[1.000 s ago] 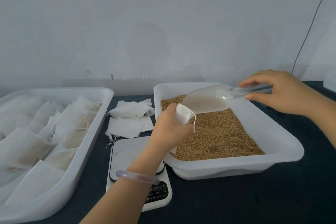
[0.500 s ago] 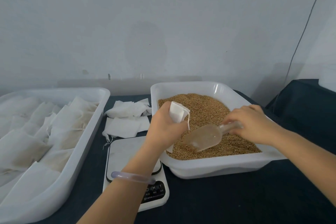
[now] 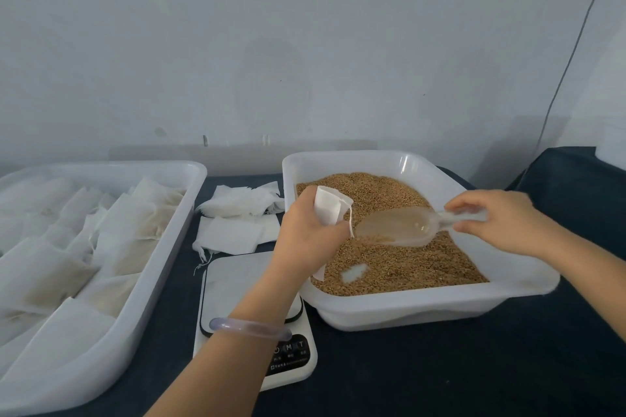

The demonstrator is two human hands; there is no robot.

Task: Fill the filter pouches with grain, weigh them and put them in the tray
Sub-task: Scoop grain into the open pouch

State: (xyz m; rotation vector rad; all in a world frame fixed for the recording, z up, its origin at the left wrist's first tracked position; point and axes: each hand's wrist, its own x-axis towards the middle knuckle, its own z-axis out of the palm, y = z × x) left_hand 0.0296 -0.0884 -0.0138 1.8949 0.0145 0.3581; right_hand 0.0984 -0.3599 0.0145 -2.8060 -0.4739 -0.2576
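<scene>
Filter pouch stands upright in my left grip, whose fingers are curled round its lower part, so that only the white top and a dangling drawstring show above the fist. It is held over the left side of the grain. My right grip pinches the handle of a clear plastic scoop. The scoop's bowl hangs low over the grain with its mouth toward the pouch, just beside the drawstring, and I can see a few grains lying in it. The grain fills a white plastic tub, with one small bare patch near the front. A translucent bracelet circles my left wrist, above a white kitchen scale that sits just left of the tub. Behind the scale lie flat empty pouches. Farther left, a long white tray holds many filled pouches laid overlapping. Everything rests on a dark blue bench against a pale wall, down which a thin cable runs on the right.
</scene>
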